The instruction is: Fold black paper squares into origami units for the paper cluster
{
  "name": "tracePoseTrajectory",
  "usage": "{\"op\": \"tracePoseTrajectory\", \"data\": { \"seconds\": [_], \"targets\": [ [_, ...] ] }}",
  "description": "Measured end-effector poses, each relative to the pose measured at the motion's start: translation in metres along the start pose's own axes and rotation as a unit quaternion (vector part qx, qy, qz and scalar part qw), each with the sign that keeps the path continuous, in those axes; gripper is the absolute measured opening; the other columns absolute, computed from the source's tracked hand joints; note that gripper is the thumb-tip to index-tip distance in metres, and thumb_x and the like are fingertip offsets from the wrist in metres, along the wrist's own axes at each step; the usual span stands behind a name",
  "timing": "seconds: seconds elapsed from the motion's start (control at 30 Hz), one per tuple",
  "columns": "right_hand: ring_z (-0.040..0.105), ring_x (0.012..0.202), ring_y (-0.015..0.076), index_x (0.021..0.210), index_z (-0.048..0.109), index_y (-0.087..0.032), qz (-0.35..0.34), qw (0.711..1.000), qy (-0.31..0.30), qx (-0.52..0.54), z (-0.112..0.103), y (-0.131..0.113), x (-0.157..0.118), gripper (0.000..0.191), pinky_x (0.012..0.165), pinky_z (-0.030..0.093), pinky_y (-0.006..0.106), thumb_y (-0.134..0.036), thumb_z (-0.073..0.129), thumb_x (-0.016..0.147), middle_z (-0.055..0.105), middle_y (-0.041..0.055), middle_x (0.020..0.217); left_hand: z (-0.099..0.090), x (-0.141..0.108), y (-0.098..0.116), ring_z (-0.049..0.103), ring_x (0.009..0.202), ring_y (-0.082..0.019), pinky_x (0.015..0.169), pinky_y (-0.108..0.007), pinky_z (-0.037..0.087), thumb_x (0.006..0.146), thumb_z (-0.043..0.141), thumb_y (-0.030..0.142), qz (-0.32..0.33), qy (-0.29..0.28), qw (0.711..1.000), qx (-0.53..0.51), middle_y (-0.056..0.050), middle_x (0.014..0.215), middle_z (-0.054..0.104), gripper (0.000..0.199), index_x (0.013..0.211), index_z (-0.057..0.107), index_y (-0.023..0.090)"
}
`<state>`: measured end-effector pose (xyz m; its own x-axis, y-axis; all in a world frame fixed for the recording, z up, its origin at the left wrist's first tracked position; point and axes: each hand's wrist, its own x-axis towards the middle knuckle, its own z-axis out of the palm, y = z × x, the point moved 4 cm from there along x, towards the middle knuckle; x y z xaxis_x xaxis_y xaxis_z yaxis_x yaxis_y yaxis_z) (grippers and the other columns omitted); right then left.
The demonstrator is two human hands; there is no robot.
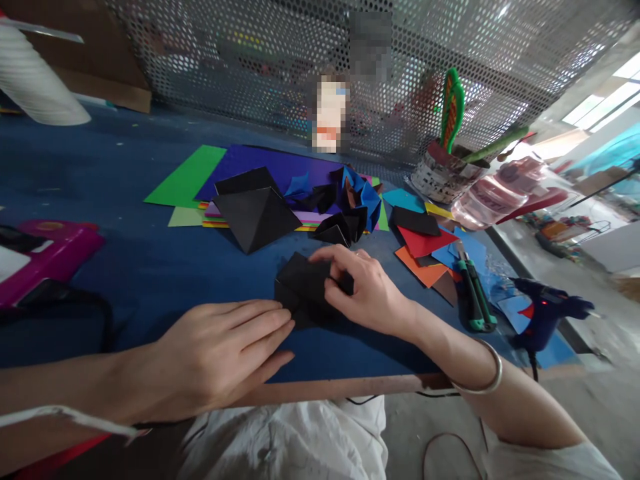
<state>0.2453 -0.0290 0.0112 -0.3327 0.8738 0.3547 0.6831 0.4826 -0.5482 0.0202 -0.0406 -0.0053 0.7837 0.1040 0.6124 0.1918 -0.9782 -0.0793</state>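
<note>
Fingers (345, 270) curled over black paper (305, 283)

Your right hand (367, 290) covers the near right part of the folded black paper (305, 283), hiding its edge there. Behind that paper, two patches on the perforated metal screen (240, 60) are blurred beyond reading. Left of it, the frame's edge cuts the pink case (47, 257).
</note>
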Motion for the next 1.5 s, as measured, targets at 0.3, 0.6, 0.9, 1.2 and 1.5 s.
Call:
{"op": "tracePoseTrajectory", "data": {
  "seconds": [0.3,0.6,0.9,1.2,1.5],
  "targets": [
    [0.074,0.077,0.013,0.094,0.082,-0.019,0.068,0.988,-0.062,0.126,0.003,-0.001,0.0,0.029,0.075,0.052,0.024,-0.006,0.057,0.092,0.085,-0.0008,0.092,-0.013,0.014,-0.002,0.086,0.094,-0.019,0.085,-0.027,0.07,0.116,0.043,0.014,0.024,-0.012,0.999,0.018,-0.009,0.105,0.088,0.037,0.104,0.078,0.012],
    [0.078,0.1,0.0184,0.11,0.084,-0.018,-0.018,0.981,-0.14,0.134,-0.003,-0.003,0.002,0.04,0.097,0.057,0.033,-0.006,0.049,0.096,0.088,0.0044,0.108,-0.012,0.016,-0.004,0.085,0.093,-0.019,0.085,-0.029,0.069,0.118,0.041,0.017,0.008,-0.022,1.0,0.002,-0.007,0.105,0.088,0.04,0.105,0.078,0.013],
    [0.081,0.106,0.0202,0.113,0.081,-0.021,-0.028,0.988,-0.109,0.108,0.002,-0.002,-0.001,0.015,0.099,0.059,0.035,-0.02,0.07,0.104,0.087,0.0046,0.112,-0.007,0.009,-0.012,0.085,0.094,-0.02,0.083,-0.029,0.069,0.113,0.048,0.016,-0.034,-0.039,0.997,-0.05,-0.005,0.113,0.088,0.033,0.111,0.082,0.018],
    [0.073,0.135,0.0276,0.153,0.063,-0.022,0.031,0.987,-0.122,0.103,0.012,-0.006,-0.007,0.071,0.119,0.053,0.048,-0.02,0.09,0.088,0.075,0.0103,0.15,-0.006,0.003,-0.023,0.084,0.103,-0.019,0.089,-0.025,0.067,0.11,0.056,0.014,-0.098,0.003,0.992,-0.08,-0.005,0.122,0.085,0.023,0.117,0.077,0.022],
    [0.076,0.096,0.0208,0.163,0.046,-0.027,0.066,0.978,-0.051,0.19,0.013,-0.008,-0.009,0.08,0.09,0.064,0.038,-0.016,0.075,0.09,0.079,0.004,0.12,0.018,0.0,-0.056,0.083,0.092,-0.025,0.079,-0.036,0.07,0.085,0.085,0.037,-0.396,0.0,0.842,-0.366,-0.005,0.119,0.083,0.059,0.138,0.06,0.028]
  ]
}}
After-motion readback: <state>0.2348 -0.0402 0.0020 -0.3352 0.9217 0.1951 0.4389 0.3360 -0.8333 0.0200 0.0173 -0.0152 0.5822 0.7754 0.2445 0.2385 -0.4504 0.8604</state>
